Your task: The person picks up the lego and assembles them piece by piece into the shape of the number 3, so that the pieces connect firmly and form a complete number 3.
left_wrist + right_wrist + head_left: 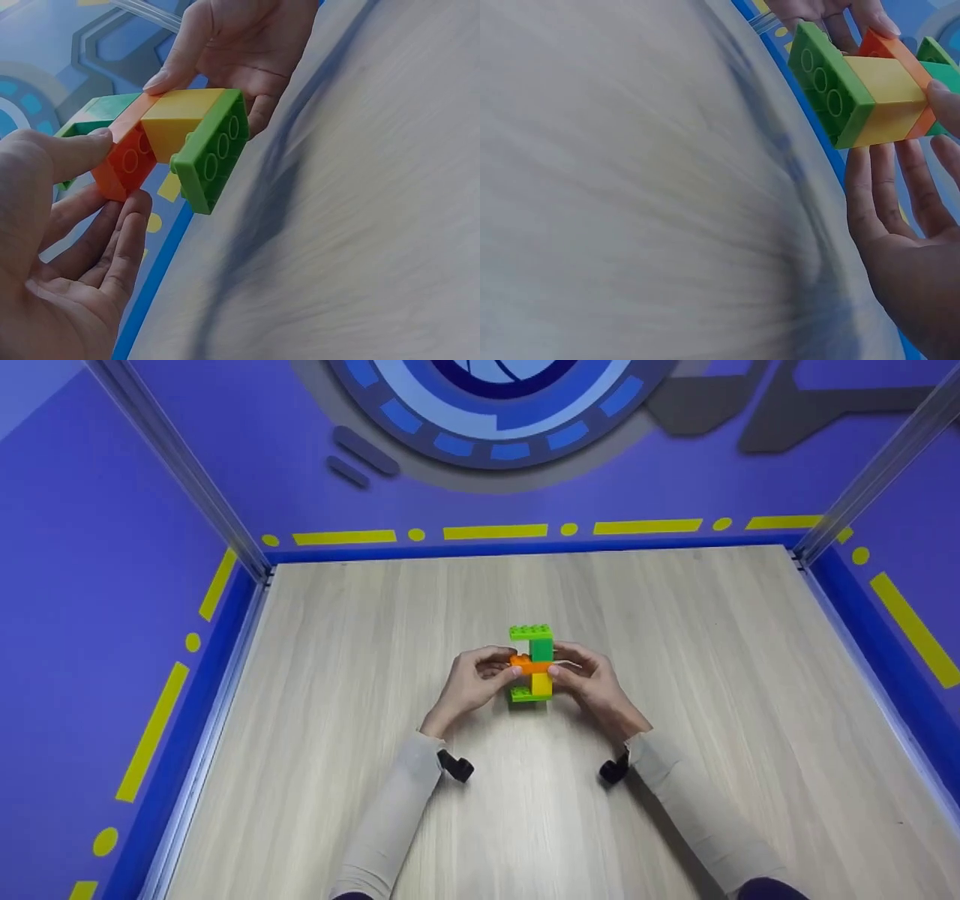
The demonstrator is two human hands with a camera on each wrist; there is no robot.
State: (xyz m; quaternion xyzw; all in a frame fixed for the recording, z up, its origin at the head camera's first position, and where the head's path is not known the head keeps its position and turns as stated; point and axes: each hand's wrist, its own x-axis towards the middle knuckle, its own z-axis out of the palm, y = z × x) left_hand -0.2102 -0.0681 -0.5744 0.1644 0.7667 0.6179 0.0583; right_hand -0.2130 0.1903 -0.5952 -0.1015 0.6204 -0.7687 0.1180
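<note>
Both hands hold one assembly of toy building blocks above the table. An orange block (pixel 535 667) crosses its middle, with a green block (pixel 541 650) and a light green plate (pixel 530 631) above. Below the orange block sit a yellow block (pixel 541 684) and another light green plate (pixel 214 154), its hollow underside showing in both wrist views. My left hand (pixel 474 679) pinches the orange block's left end between thumb and fingers. From the other side, my right hand (pixel 592 682) grips the assembly, thumb on the orange block; its fingertips are partly hidden behind the blocks.
A wood-grain table (pixel 360 660) lies beneath the hands. Blue-purple panels (pixel 525 510) with yellow dashes rise at the back and both sides. Metal posts (pixel 187 472) stand at the back corners.
</note>
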